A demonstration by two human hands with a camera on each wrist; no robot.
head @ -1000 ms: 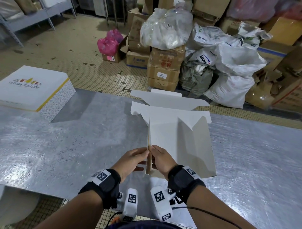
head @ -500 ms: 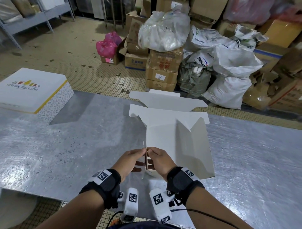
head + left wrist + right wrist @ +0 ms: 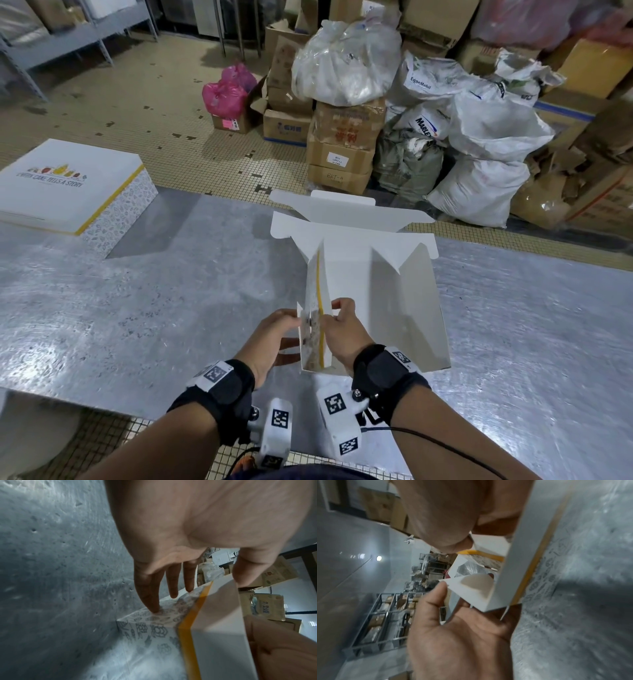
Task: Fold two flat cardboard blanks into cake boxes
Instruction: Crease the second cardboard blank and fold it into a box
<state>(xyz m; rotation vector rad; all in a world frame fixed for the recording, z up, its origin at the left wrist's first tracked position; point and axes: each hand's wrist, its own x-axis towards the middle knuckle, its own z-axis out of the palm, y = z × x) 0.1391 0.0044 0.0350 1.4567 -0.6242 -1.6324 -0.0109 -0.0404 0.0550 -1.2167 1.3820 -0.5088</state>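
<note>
A white cardboard blank (image 3: 376, 308) lies half folded on the metal table (image 3: 137, 308). Its left side wall (image 3: 317, 291) stands raised, showing a grey pattern and a yellow stripe (image 3: 192, 622). My left hand (image 3: 296, 320) pinches the near end of that wall, fingers (image 3: 154, 607) on the patterned face and thumb on the white face. My right hand (image 3: 330, 313) pinches the small white corner flap (image 3: 471, 592) beside it, between thumb and fingers. The blank's far flaps (image 3: 342, 212) stay spread out. A finished white cake box (image 3: 68, 185) sits at the far left of the table.
The table's near edge (image 3: 85, 404) runs just under my wrists. Beyond the far edge, cartons (image 3: 342, 150), white sacks (image 3: 479, 137) and a pink bag (image 3: 226, 92) stand on the tiled floor. A metal rack (image 3: 68, 41) is at the back left.
The left side wall, seen edge-on before, now leans right and shows its patterned face and yellow stripe. Both hands have shifted slightly up its near end.
</note>
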